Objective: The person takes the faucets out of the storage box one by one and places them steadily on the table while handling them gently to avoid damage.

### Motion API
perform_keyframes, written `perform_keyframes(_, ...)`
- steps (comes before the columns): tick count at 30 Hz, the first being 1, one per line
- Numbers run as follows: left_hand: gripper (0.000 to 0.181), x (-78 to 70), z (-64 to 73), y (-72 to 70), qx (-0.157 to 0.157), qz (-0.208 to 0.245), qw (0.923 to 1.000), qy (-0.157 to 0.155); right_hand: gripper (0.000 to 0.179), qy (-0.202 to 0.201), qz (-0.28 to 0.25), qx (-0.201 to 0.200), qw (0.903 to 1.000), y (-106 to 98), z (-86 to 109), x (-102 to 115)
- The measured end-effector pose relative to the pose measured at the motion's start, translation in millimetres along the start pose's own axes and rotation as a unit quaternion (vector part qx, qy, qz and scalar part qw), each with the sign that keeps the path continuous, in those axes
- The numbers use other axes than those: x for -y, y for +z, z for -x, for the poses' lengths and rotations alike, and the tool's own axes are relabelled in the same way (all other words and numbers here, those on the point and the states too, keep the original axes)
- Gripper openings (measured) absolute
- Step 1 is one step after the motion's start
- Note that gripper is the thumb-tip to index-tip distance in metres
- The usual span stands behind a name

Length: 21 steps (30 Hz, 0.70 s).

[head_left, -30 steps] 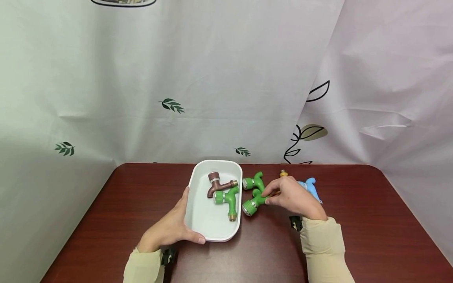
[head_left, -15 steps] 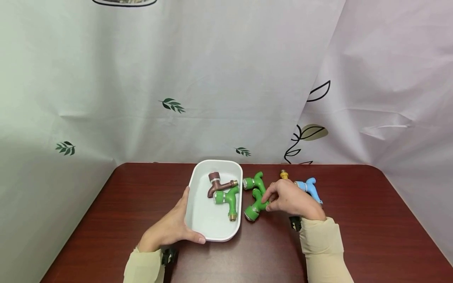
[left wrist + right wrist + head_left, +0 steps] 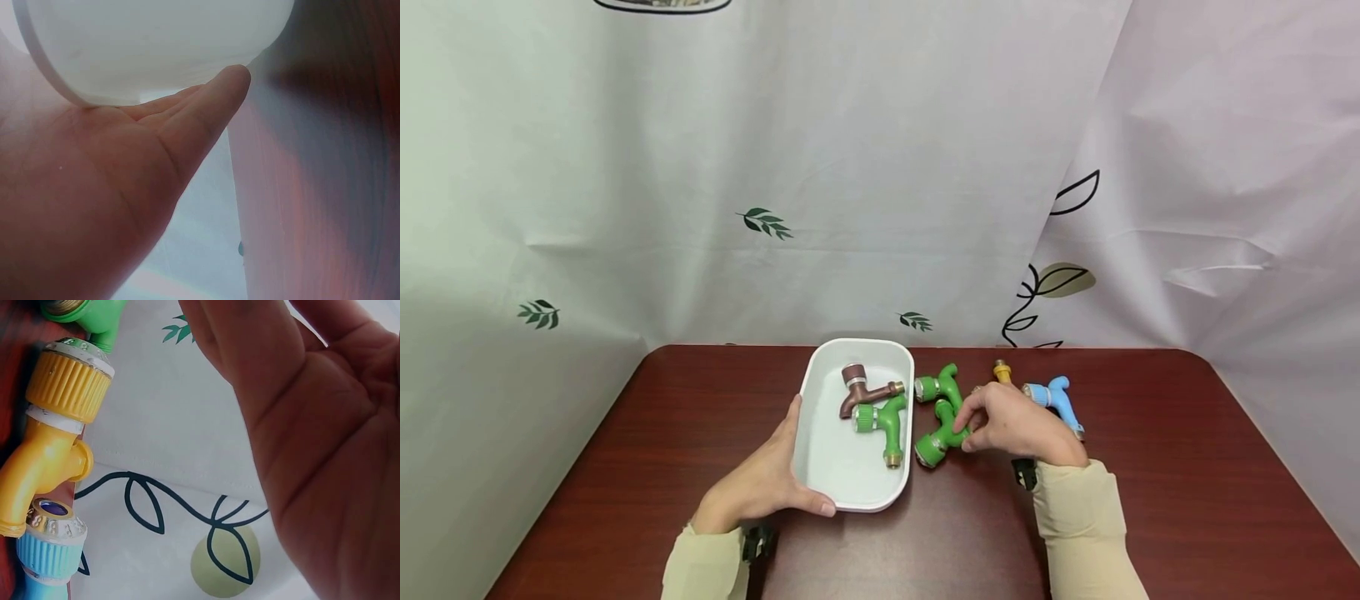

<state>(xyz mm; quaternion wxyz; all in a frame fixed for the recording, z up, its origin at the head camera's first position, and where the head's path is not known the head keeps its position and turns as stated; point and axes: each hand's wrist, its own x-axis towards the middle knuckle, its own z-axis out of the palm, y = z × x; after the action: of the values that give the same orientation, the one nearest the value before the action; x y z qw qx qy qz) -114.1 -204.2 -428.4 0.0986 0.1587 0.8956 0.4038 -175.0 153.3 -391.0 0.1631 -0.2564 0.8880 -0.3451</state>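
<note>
A white tray (image 3: 850,492) lies left of centre in the head view, with a brown tap (image 3: 868,394) and a green tap (image 3: 889,425) inside. My left hand (image 3: 767,479) rests against its near left corner, fingers straight along the side wall and thumb by the front rim. In the left wrist view those straight fingers (image 3: 209,112) touch the tray's outer wall (image 3: 156,50). Just right of the tray, my right hand (image 3: 1018,421) pinches another green tap (image 3: 935,446) between thumb and forefinger. That tap's far end is hidden by the fingertips.
Behind the pinched tap lies one more green tap (image 3: 943,385), close to the tray's right wall. A yellow tap (image 3: 1002,372), partly covered by my right hand, and a blue tap (image 3: 1056,398) lie farther right. A white patterned curtain (image 3: 850,208) hangs behind the table.
The pinched green tap has shifted slightly toward the table's front, and my right hand has lowered a little with it. My left hand and the tray stay put.
</note>
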Motion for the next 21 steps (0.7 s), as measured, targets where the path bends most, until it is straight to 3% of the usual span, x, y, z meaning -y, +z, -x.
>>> perform_keyframes(8, 0.157, -1.1, 1.0, -1.4, 0.008, -0.009, 0.9997, -0.020, 0.018, 0.007, 0.004, 0.006, 1.0000, 0.8, 0.1, 0.9)
perform_keyframes(21, 0.158, -0.9, 0.2, -1.4, 0.009, -0.010, 0.9996, -0.025, 0.019, 0.005, 0.003, 0.014, 0.9999, 4.3, -1.3, -6.9)
